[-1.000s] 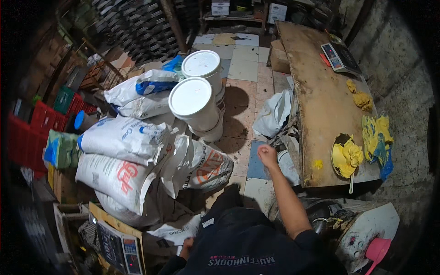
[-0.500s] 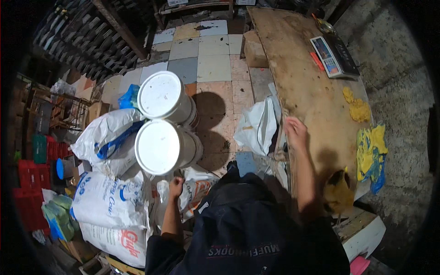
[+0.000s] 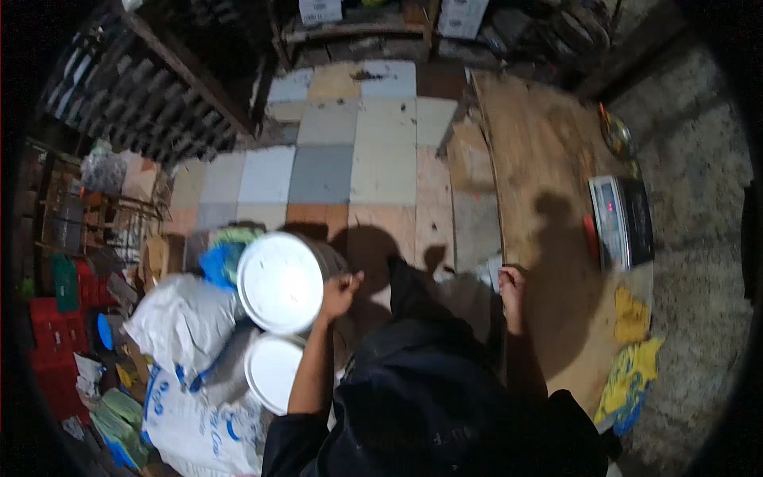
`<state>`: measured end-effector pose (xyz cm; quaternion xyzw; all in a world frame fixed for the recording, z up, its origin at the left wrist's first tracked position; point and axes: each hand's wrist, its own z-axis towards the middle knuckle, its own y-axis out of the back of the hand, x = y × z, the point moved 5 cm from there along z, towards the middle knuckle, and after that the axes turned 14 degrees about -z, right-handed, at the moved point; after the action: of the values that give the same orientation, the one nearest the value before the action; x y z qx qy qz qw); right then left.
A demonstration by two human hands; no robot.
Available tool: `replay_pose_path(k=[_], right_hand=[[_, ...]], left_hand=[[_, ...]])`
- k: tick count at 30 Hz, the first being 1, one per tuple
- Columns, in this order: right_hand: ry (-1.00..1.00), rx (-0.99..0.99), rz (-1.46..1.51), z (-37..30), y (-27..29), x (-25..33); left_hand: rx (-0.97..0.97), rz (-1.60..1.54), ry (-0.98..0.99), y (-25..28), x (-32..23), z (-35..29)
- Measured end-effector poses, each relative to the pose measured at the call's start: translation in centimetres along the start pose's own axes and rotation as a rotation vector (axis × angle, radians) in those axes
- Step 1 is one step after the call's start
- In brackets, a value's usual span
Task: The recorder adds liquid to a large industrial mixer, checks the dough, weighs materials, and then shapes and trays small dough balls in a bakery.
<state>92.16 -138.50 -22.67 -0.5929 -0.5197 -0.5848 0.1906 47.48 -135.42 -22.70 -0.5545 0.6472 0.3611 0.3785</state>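
Observation:
My left hand (image 3: 340,294), its fingers curled in, is over the right side of a lidded white bucket (image 3: 281,283). I see nothing in that hand, and whether it touches the bucket I cannot tell. A second white bucket (image 3: 273,372) stands nearer, partly covered by my left forearm. On the other side, my right hand (image 3: 511,292) hangs by the left edge of a wooden table (image 3: 520,151). Its fingers are loosely closed, with nothing visible in them. Between the hands, my dark clothing and one leg show above the tiled floor (image 3: 381,159).
Stuffed white sacks (image 3: 187,326) are piled left of the buckets, with red crates (image 3: 60,338) beyond. A digital scale (image 3: 620,221), yellow cloths (image 3: 630,314) and a yellow-blue plastic bag (image 3: 630,381) lie along the table's right side. A cardboard box (image 3: 470,159) stands beside the table.
I have moved forward, so buckets, sacks and scale sit lower in view. My left hand has come up beside the farther bucket; my right hand is lower, with fingers more curled.

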Motion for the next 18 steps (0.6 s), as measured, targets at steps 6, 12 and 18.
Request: replay_pose_path(k=[6, 12, 18], right_hand=[[0.490, 0.146, -0.179, 16.9, -16.9, 20.4], [0.535, 0.290, -0.251, 34.4, -30.9, 33.1], [0.557, 0.525, -0.800, 47.6, -42.5, 20.5]], left_hand=[[-0.140, -0.359, -0.090, 10.8, -1.4, 9.5], [-0.501, -0.623, -0.070, 17.5, -8.0, 22.9], [-0.617, -0.524, 0.064, 25.9, -10.2, 39.3]])
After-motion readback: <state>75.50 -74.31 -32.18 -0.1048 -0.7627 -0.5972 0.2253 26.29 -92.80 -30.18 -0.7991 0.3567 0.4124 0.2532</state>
